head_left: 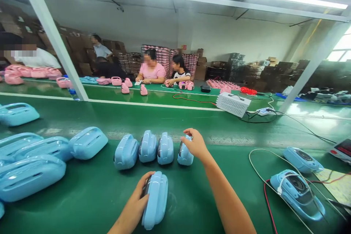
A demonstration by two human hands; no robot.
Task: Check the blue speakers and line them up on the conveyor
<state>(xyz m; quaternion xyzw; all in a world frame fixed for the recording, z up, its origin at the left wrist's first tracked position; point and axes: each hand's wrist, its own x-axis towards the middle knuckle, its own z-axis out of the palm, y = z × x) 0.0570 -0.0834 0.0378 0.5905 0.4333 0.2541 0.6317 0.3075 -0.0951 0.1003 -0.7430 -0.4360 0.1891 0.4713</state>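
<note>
on the green desk (95, 193), near its front edge, the left hand (135, 204) is wrapped round a blue shell (155, 199) standing on its edge, fingers curled over its dark left side, a closed grip. further out, the right hand (196, 144) rests its fingers over the end shell (184, 152) of a row (148, 150) of four standing close together; whether that grip has closed or only touches, i cannot tell. more shells (33, 168) lie flat to the left, and two speaker units (297, 192) with cables sit at the right. to do this well, i'd judge: keep the left shell upright and steady, and hold the end shell lightly, without knocking its neighbours over.
</note>
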